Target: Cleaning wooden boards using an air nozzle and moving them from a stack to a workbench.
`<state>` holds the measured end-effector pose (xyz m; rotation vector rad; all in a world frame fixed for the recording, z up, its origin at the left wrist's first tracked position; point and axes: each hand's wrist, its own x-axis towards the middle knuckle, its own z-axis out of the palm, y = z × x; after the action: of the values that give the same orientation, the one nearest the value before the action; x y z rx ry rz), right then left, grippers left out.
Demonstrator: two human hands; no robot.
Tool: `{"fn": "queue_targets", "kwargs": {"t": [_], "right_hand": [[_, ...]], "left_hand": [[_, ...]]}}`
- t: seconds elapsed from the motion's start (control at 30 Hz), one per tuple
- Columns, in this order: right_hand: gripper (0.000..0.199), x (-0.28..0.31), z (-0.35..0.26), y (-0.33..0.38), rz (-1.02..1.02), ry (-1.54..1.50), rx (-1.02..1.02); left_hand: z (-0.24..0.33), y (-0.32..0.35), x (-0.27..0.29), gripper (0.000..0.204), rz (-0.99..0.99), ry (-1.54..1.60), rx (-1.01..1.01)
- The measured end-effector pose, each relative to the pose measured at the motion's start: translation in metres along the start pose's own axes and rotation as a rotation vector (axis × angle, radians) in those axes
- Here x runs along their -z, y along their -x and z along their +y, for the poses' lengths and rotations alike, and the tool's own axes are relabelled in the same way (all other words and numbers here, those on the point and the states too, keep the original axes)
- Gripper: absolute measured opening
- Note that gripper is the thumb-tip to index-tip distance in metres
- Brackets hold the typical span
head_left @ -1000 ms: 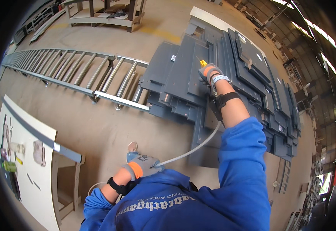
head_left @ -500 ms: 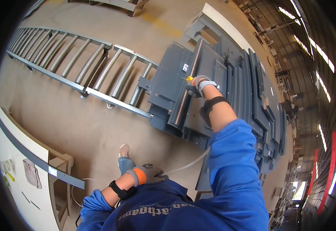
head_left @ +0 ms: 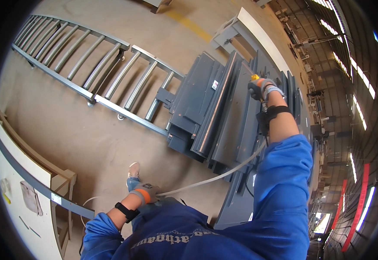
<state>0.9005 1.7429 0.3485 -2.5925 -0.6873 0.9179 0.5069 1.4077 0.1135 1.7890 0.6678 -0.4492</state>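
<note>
Two gloved hands (head_left: 262, 89) (head_left: 146, 193), pale hose (head_left: 215, 177), grey panels (head_left: 236, 125)

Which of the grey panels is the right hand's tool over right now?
The right hand holds its tool over the long grey panel just right of the raised shiny-edged one, not the far-left panel.

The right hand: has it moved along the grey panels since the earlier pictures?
Cannot tell: the right hand holds its tool at the grey panels in every picture, while the head camera itself swings.

A pale hose (head_left: 215, 177) stretches taut across stacked dark grey metal panels (head_left: 223, 117), ending in a yellow-tipped tool (head_left: 255, 79).
</note>
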Motion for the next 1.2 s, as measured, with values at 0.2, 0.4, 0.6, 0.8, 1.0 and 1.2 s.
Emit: {"fn": "queue_targets", "kwargs": {"t": [0.2, 0.4, 0.6, 0.8, 1.0, 1.2], "right_hand": [[0.012, -0.008, -0.025, 0.034, -0.161, 0.145, -0.075], [0.016, -0.135, 0.025, 0.081, -0.481, 0.894, 0.109], [0.026, -0.226, 0.076, 0.020, -0.581, 1.398, 0.421], [0.024, -0.192, 0.051, 0.001, -0.532, 0.905, 0.100], [0.027, -0.205, 0.064, 0.086, -0.787, 1.324, 0.205], [0.029, -0.204, 0.045, 0.076, -0.532, 1.534, 0.486]], "left_hand": [[-0.080, -0.036, -0.049, 0.039, 0.078, 0.048, 0.197], [-0.091, -0.036, -0.058, 0.039, -0.001, -0.121, 0.353], [-0.086, -0.030, -0.067, 0.041, -0.168, -0.141, 0.394], [-0.089, -0.041, -0.088, 0.037, -0.088, -0.055, 0.361], [-0.063, -0.070, -0.059, 0.035, -0.066, -0.160, 0.234], [-0.048, -0.077, -0.056, 0.034, 0.110, -0.183, 0.167]]}}
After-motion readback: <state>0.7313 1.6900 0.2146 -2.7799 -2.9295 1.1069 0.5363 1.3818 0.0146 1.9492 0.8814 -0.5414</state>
